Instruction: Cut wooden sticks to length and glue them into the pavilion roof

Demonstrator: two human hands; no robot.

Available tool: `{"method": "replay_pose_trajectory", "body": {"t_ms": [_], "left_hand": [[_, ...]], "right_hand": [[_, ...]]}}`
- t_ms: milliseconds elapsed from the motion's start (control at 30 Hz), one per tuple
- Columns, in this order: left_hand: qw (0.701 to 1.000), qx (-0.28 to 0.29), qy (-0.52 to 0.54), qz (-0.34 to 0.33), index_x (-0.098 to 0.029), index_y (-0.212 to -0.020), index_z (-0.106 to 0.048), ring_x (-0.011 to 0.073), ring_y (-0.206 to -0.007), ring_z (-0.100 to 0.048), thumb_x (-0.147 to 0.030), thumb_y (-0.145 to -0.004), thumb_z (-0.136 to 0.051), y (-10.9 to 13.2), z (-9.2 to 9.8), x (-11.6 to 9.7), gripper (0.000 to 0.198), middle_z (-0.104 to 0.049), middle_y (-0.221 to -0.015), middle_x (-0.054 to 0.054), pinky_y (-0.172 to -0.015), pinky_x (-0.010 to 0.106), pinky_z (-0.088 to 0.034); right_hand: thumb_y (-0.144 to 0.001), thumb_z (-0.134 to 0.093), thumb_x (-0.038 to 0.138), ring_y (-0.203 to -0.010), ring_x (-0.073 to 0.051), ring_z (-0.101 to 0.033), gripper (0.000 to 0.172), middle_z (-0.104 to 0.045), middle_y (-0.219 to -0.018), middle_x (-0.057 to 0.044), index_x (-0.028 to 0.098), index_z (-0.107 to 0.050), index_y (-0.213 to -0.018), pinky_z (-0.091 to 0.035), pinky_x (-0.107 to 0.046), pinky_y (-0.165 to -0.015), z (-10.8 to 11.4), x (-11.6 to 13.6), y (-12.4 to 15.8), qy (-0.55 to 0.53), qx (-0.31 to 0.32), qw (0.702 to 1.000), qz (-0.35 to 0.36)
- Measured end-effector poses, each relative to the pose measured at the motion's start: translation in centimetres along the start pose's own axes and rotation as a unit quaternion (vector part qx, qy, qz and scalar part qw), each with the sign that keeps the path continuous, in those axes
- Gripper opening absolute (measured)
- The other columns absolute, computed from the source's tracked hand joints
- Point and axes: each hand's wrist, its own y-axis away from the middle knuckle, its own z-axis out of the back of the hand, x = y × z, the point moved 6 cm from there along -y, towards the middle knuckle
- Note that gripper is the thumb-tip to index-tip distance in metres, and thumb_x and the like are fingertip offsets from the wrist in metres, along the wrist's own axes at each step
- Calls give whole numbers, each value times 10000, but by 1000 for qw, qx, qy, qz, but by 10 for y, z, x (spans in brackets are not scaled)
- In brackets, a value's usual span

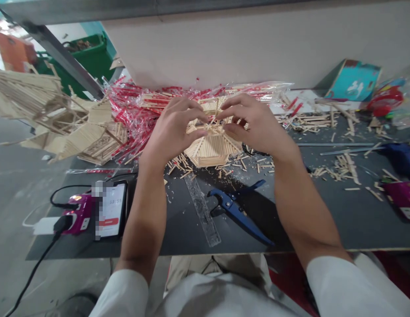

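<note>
A small model of pale wooden sticks (211,149) stands on the dark table, with sloped, many-sided panels around its base. My left hand (175,127) curls around its left side, thumb and index fingertips at the central sticks. From the right, my right hand (251,125) reaches over the same middle part, its fingers bent and thumb tucked below. A thin stick (217,105) rises close to the right fingertips; whether they pinch it is too blurred to tell. Nearer to me lie a clear plastic ruler (203,211) and a blue-handled cutter (241,213).
A larger stick structure (75,127) stands at left. Red-and-clear wrappers (135,105) and bundled sticks fill the back. Cut stick pieces (346,169) are scattered rightward. A phone (112,211) and a purple power block (79,213) with cables lie front left. A metal bar (158,8) crosses overhead.
</note>
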Motion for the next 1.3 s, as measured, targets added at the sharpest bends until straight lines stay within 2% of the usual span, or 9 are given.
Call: {"method": "replay_pose_trajectory", "body": {"t_ms": [100, 267, 500, 700, 900, 1033, 1200, 1300], "left_hand": [[999, 10, -30, -23, -220, -1115, -781, 280, -1217, -666, -293, -947, -861, -1, -7, 2, 199, -761, -1208, 58, -1127, 505, -516], [1000, -4, -25, -14, -204, -1076, -779, 270, -1182, -682, -280, -1002, -788, -1, -9, 5, 106, -773, -1167, 63, -1112, 516, -529], [1000, 11, -11, 5, -215, -1052, -765, 260, -1185, -691, -291, -1018, -720, -1, -10, 5, 95, -775, -1157, 61, -1137, 512, -517], [999, 0, 6, -39, -200, -1032, -783, 216, -1093, -702, -276, -1017, -766, -2, -9, 8, 79, -808, -1101, 39, -1117, 507, -516], [999, -3, 13, -43, -206, -1041, -788, 206, -1089, -692, -309, -1019, -780, -2, -9, 11, 105, -810, -1102, 39, -1108, 491, -515], [999, -9, 16, -47, -215, -1042, -796, 201, -1098, -690, -306, -1018, -789, -1, -9, 12, 94, -816, -1098, 31, -1109, 474, -514], [999, -27, 14, -42, -225, -1169, -802, 215, -1115, -717, -412, -1074, -706, 2, -3, 12, 231, -822, -1122, 41, -1077, 452, -544], [999, -46, 5, -22, -230, -1195, -791, 222, -1111, -723, -427, -1113, -624, 3, 7, 10, 270, -816, -1121, 47, -1078, 450, -550]], "right_hand": [[-992, -702, 312, -1033, -259, -725, 182, -735, -1230, -90, 235, -791, -1131, -623, -429, -917, -6, -3, 0, 16, -6, 999, 46], [-995, -711, 299, -873, -202, -723, 135, -738, -1164, -72, 232, -788, -1083, -620, -386, -841, -8, -5, 1, 28, -9, 998, 53], [-988, -705, 288, -846, -191, -720, 115, -746, -1111, -54, 235, -793, -1042, -607, -370, -822, -9, -5, 0, 21, -23, 999, 43], [-974, -697, 267, -753, -147, -668, 107, -753, -1100, -56, 215, -788, -997, -587, -327, -769, -8, -1, -1, 19, -19, 998, 55], [-984, -713, 295, -760, -150, -669, 111, -760, -1106, -54, 225, -798, -999, -588, -319, -755, -10, -5, -1, 7, -20, 999, 42], [-962, -720, 235, -750, -144, -680, 105, -783, -1100, -33, 233, -815, -1008, -582, -310, -741, -10, -5, 0, -4, -20, 999, 40], [-971, -726, 275, -794, -172, -726, 213, -825, -1158, -30, 249, -836, -1152, -605, -335, -772, 1, -5, 3, -4, -21, 1000, 19], [-1006, -702, 295, -777, -181, -728, 200, -835, -1030, -29, 256, -843, -1142, -602, -336, -751, 18, 0, 7, 24, -65, 998, 7]]}}
